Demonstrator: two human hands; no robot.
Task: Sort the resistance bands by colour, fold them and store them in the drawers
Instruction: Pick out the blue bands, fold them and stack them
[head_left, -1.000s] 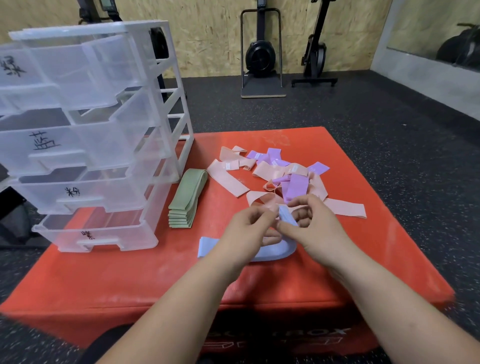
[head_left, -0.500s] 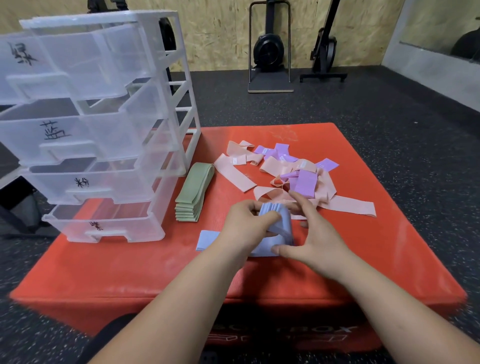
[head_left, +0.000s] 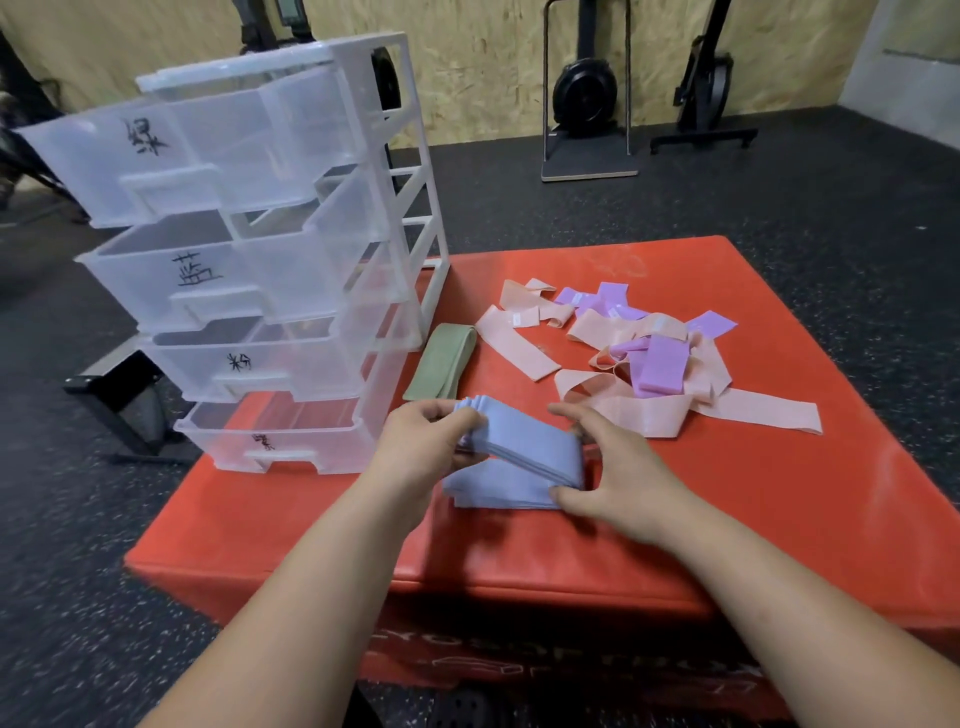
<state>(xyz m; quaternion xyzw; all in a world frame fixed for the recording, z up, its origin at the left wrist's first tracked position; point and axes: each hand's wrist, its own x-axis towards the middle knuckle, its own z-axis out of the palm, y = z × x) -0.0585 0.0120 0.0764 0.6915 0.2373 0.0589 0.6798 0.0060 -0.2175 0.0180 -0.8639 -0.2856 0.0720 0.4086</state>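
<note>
A stack of light blue resistance bands (head_left: 522, 447) is held folded over itself above the red box (head_left: 779, 519). My left hand (head_left: 421, 447) pinches the stack's left end. My right hand (head_left: 608, 467) grips its right fold, thumb underneath. A flat pile of green bands (head_left: 441, 361) lies beside the clear plastic drawer unit (head_left: 249, 270), whose drawers all stand pulled out and bear handwritten labels. Loose pink bands (head_left: 519, 343) and purple bands (head_left: 660, 364) lie tangled at the far middle of the box.
The drawer unit stands on the box's left corner and overhangs it. Dark rubber floor (head_left: 779, 208) surrounds the box. Gym machines (head_left: 587, 93) stand by the wooden back wall. A dark metal stand (head_left: 119, 405) sits on the floor at left.
The blue bands went from a small bunch between my fingers to a folded, lifted stack held at both ends. My head moved closer and turned left.
</note>
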